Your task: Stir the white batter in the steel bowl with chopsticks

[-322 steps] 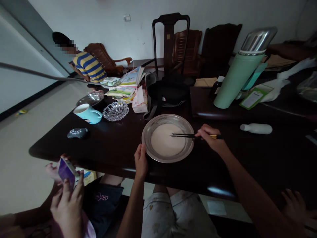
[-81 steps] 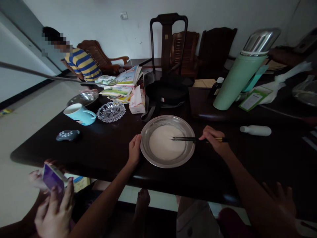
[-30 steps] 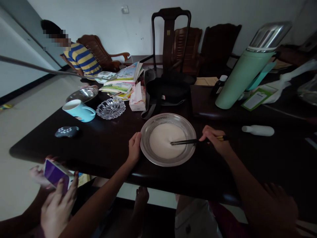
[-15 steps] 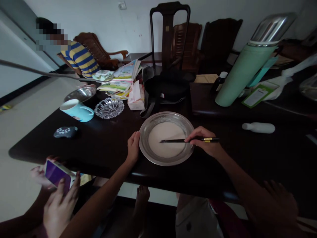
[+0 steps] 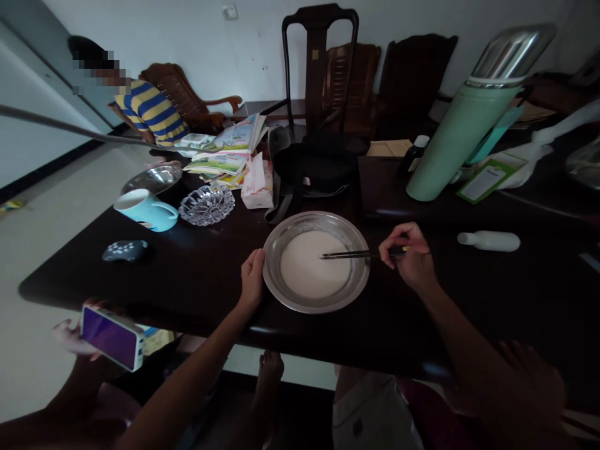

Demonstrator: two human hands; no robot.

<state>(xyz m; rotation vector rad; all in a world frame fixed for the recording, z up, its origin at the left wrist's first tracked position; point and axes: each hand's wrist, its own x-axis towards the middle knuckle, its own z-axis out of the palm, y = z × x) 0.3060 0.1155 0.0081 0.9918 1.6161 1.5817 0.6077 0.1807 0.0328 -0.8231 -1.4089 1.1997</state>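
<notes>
A metal bowl (image 5: 274,265) sits on the dark table near its front edge, with a milky white batter-like liquid (image 5: 312,275) in it. My left hand (image 5: 252,278) is closed on the bowl's left rim. To the right of the bowl, my right hand (image 5: 410,253) grips a pair of dark chopsticks (image 5: 347,254) with gold bands. They lie almost level over the right rim, and their tips reach the middle of the liquid. Whether the tips dip below the surface is hard to tell.
Left of the bowl are a light blue mug (image 5: 140,207), a glass dish (image 5: 207,205) and a game controller (image 5: 124,250). Tissues (image 5: 257,187) and a black bag (image 5: 314,172) stand behind. A green thermos (image 5: 462,140) and white bottle (image 5: 490,240) are right. Another person holds a phone (image 5: 112,336).
My right hand has moved right and slightly up, drawing the chopstick tips rightward through the bowl. My left hand stays on the rim. The other person's nearer hand has left the phone.
</notes>
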